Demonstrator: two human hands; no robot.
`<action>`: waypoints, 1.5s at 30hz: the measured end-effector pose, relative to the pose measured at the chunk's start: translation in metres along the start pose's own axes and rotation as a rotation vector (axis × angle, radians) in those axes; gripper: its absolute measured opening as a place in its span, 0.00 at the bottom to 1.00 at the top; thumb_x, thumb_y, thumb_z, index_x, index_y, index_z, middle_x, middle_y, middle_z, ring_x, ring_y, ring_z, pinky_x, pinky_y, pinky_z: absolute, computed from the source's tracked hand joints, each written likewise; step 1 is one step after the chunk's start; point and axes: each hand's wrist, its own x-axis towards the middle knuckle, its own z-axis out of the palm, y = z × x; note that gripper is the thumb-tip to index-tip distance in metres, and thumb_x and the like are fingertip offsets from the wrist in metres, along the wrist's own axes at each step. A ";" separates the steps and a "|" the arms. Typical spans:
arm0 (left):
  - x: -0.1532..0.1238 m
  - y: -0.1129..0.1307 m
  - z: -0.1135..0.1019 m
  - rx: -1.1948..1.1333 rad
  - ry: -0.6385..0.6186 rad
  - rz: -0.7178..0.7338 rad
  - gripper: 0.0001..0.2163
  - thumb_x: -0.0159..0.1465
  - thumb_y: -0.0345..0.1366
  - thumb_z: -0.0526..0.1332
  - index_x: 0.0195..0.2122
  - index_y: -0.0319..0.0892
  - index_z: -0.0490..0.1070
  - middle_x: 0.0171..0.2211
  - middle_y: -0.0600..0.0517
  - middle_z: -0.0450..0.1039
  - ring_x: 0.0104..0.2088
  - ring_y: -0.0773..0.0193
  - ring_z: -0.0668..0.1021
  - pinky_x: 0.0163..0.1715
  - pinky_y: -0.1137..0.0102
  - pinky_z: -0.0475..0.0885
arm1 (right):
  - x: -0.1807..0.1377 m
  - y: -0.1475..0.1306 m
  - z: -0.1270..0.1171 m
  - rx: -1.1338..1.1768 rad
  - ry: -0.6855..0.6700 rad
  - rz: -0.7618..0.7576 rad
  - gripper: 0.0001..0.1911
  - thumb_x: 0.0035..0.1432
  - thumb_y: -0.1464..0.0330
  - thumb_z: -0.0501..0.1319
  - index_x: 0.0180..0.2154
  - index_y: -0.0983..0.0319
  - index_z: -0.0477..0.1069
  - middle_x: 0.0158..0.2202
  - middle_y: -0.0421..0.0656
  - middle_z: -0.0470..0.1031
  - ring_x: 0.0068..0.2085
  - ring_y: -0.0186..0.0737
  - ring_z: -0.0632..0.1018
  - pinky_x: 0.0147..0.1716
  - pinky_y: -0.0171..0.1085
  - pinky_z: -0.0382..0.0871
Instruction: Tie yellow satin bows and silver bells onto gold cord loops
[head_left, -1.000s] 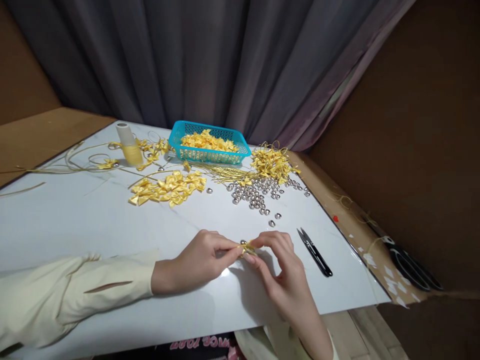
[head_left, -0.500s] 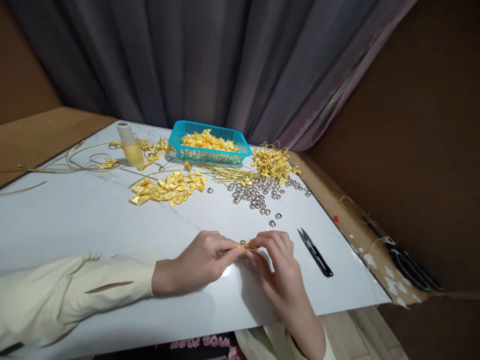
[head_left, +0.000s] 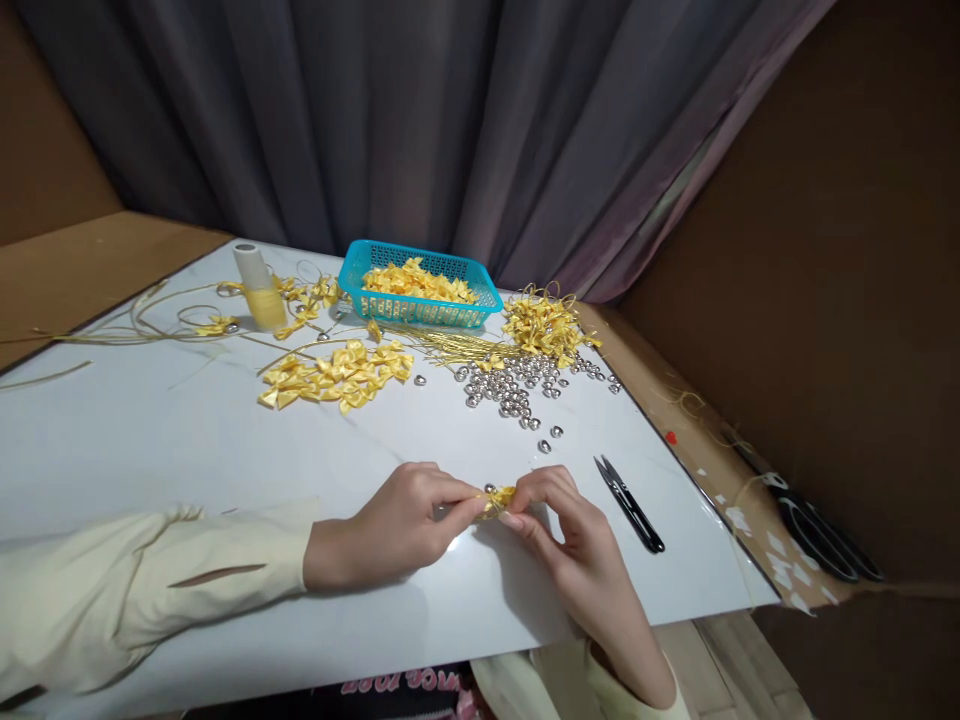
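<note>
Left hand (head_left: 409, 525) and right hand (head_left: 581, 545) pinch a yellow bow (head_left: 498, 497) between them over the near tabletop (head_left: 360, 630) (looks unfinished); corded bows (head_left: 544, 328) heaped far right seem done, loose bows (head_left: 349, 374) remain.

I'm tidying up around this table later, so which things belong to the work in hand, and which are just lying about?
Apparently belong:
yellow ribbon piece, held in left hand and right hand
loose yellow bows
blue basket of similar bows
silver pieces
gold cords
black snips, probably

Seem just lying about:
larger scissors
white scraps
small red heart
</note>
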 end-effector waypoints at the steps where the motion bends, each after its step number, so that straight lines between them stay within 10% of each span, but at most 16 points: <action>1: 0.000 0.000 0.000 0.005 0.000 0.006 0.16 0.66 0.32 0.53 0.23 0.39 0.75 0.20 0.53 0.74 0.23 0.69 0.72 0.26 0.75 0.65 | 0.000 0.000 0.000 0.017 -0.010 0.012 0.07 0.59 0.74 0.57 0.29 0.59 0.67 0.29 0.41 0.71 0.35 0.41 0.70 0.34 0.39 0.64; 23: 0.001 0.002 -0.001 -0.019 0.003 -0.042 0.16 0.65 0.33 0.53 0.24 0.38 0.76 0.20 0.51 0.74 0.23 0.68 0.73 0.25 0.75 0.65 | -0.002 -0.005 0.007 -0.274 0.080 -0.185 0.10 0.58 0.80 0.55 0.34 0.59 0.65 0.33 0.43 0.66 0.37 0.43 0.67 0.34 0.42 0.63; 31: 0.001 0.001 -0.001 0.012 0.006 -0.017 0.17 0.66 0.33 0.52 0.21 0.39 0.73 0.18 0.53 0.72 0.22 0.69 0.71 0.26 0.74 0.65 | -0.003 -0.012 -0.002 -0.258 -0.162 -0.130 0.07 0.60 0.77 0.55 0.34 0.59 0.64 0.38 0.45 0.67 0.41 0.44 0.67 0.39 0.43 0.62; 45: -0.001 0.001 0.001 0.037 0.036 -0.037 0.16 0.65 0.33 0.53 0.24 0.39 0.75 0.19 0.53 0.74 0.23 0.67 0.73 0.26 0.74 0.65 | -0.022 -0.017 -0.006 -0.823 -0.242 -0.175 0.13 0.60 0.73 0.52 0.22 0.60 0.60 0.18 0.38 0.67 0.20 0.38 0.68 0.24 0.37 0.49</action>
